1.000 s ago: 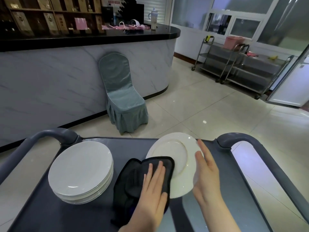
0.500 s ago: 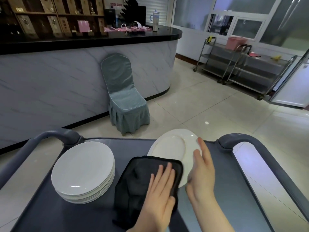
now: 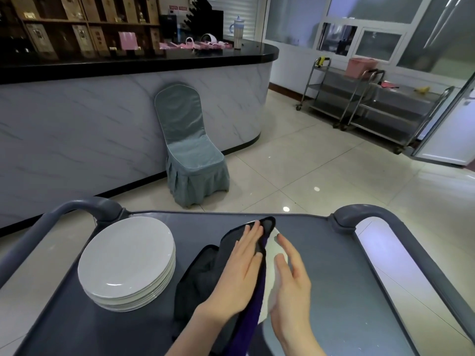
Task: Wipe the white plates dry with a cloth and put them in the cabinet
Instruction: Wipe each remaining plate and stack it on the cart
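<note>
A white plate (image 3: 273,255) stands nearly on edge on the grey cart top (image 3: 334,265), and only a thin sliver of it shows. My left hand (image 3: 240,268) presses a black cloth (image 3: 203,276) flat against the plate's left face with straight fingers. My right hand (image 3: 291,281) lies flat on the plate's right side and steadies it. Most of the plate is hidden between the cloth and my right hand. At the cart's left sits a stack of several white plates (image 3: 127,260).
The cart has grey handle bars at the far left (image 3: 84,206) and the far right (image 3: 380,217). Beyond it a blue-covered chair (image 3: 190,147) stands against a marble-fronted counter (image 3: 77,129). Steel trolleys (image 3: 372,104) stand at the back right on the tiled floor.
The plate has tipped from lying tilted to nearly on edge. My left hand has pushed the cloth forward over its face, and my right hand has shifted to its back side.
</note>
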The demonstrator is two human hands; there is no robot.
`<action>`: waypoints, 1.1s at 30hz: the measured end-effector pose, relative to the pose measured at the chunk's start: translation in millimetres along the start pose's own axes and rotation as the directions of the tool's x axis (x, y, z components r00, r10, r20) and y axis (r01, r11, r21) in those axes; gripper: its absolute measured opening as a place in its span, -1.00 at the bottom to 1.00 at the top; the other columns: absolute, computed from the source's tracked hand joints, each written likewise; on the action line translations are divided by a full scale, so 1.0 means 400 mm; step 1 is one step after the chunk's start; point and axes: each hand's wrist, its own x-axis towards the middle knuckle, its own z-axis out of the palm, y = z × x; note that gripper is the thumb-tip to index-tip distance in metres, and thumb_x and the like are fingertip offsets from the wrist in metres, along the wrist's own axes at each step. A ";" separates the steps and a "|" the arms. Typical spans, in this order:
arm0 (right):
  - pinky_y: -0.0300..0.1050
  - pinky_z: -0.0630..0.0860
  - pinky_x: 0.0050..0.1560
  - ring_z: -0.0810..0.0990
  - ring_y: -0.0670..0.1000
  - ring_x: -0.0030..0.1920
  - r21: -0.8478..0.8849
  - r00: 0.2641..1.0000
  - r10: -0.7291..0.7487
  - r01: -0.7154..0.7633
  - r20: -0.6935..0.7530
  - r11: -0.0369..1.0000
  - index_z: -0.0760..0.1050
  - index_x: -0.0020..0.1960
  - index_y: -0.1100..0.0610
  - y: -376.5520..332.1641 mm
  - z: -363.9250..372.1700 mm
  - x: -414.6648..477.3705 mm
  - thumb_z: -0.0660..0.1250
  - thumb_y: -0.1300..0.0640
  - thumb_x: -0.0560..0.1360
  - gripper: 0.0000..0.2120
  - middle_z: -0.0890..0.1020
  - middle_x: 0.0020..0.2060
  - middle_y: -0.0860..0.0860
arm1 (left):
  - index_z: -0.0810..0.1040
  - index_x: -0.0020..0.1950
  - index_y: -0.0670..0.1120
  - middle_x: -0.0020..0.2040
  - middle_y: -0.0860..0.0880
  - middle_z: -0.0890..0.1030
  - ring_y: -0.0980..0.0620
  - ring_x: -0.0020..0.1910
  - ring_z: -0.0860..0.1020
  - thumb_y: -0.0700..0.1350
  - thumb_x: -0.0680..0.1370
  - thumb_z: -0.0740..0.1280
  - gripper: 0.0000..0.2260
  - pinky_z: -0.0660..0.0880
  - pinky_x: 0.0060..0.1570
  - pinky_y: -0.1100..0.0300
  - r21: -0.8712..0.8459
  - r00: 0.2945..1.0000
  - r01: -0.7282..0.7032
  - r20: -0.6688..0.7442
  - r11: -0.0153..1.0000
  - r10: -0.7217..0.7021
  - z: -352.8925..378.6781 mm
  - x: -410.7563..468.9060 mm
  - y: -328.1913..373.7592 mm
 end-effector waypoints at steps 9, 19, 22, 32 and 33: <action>-0.04 0.43 0.34 0.57 -0.10 0.30 0.054 0.995 -0.053 0.058 -0.085 0.997 0.66 0.14 -0.14 -0.048 -0.030 0.043 0.20 0.27 0.64 -0.62 0.66 0.20 -0.17 | -0.13 0.49 0.29 0.54 0.38 -0.11 0.33 0.54 -0.16 -0.19 0.67 0.06 -0.44 -0.24 0.55 0.19 0.234 0.991 0.059 0.106 0.970 -0.086 0.006 -0.109 -0.073; -0.18 0.52 0.07 0.66 -0.14 0.13 0.037 1.000 0.010 -0.009 -0.021 0.999 0.64 0.17 -0.08 -0.035 -0.013 0.003 0.20 0.28 0.64 -0.65 0.70 0.10 -0.16 | -0.16 0.55 0.16 0.56 0.29 -0.20 0.34 0.53 -0.24 -0.13 0.72 0.01 -0.51 -0.27 0.51 0.27 0.214 0.991 0.100 0.067 0.972 -0.117 -0.044 -0.055 -0.041; -0.28 0.54 0.04 0.64 -0.18 0.14 0.040 0.999 -0.037 0.038 -0.026 0.998 0.64 0.18 -0.10 -0.052 -0.008 0.013 0.22 0.25 0.64 -0.67 0.68 0.14 -0.19 | -0.18 0.51 0.18 0.53 0.31 -0.20 0.25 0.56 -0.23 -0.19 0.71 0.04 -0.48 -0.33 0.46 0.34 0.249 0.990 0.112 0.060 0.962 -0.130 -0.031 -0.088 -0.063; -0.22 0.55 0.08 0.66 -0.14 0.14 -0.007 0.998 0.005 -0.005 -0.063 1.000 0.64 0.15 -0.10 -0.012 -0.030 -0.002 0.18 0.30 0.65 -0.62 0.70 0.11 -0.14 | -0.16 0.54 0.26 0.57 0.36 -0.16 0.27 0.56 -0.17 0.07 0.65 -0.04 -0.51 -0.18 0.53 0.20 0.123 0.993 -0.022 0.116 0.992 0.008 0.043 -0.053 -0.057; -0.28 0.56 0.02 0.66 -0.16 0.13 -0.010 0.998 -0.006 0.005 -0.065 1.000 0.64 0.14 -0.11 -0.018 -0.033 -0.001 0.18 0.30 0.65 -0.62 0.70 0.11 -0.16 | -0.18 0.53 0.28 0.56 0.37 -0.17 0.29 0.56 -0.17 0.08 0.66 -0.05 -0.52 -0.17 0.53 0.20 0.143 0.995 -0.001 0.101 0.990 -0.014 0.040 -0.041 -0.065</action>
